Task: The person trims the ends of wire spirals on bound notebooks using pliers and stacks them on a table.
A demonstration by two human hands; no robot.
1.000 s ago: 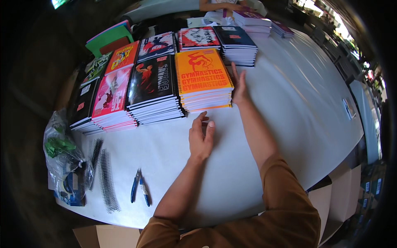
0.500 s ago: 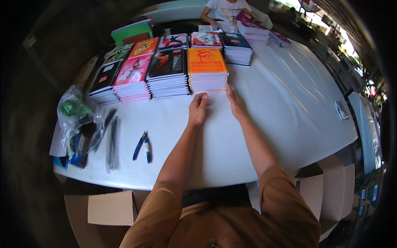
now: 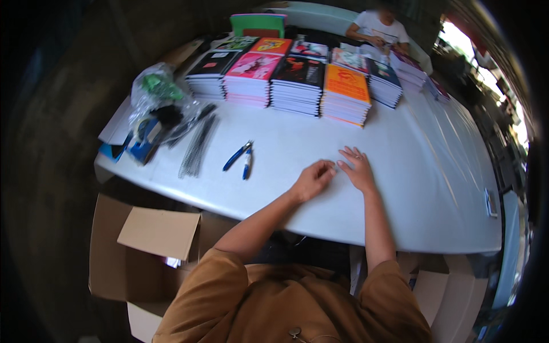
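Observation:
My left hand (image 3: 315,178) is over the white-covered table (image 3: 286,137), its fingers curled in and the thumb drawn against them. Whatever it might hold is too small to make out. Beside it, my right hand (image 3: 357,170) has its fingers spread and nothing in them; its thumb is near the left fingertips. Beyond both hands is a stack of spiral-bound notebooks with an orange cover (image 3: 346,91), touched by neither. Blue-handled pliers (image 3: 237,155) lie to the left of my hands.
More notebook stacks (image 3: 297,86) stand in rows at the far side. At left are thin spiral wires (image 3: 199,146) and a clear plastic bag (image 3: 157,94). A cardboard box (image 3: 157,231) is below the table edge. Another person (image 3: 378,28) sits across the table, by purple books (image 3: 407,71).
Both hands have come away from the orange notebook stack and back toward me; the right has spread its fingers. The view has turned, so the table's things appear farther right and higher.

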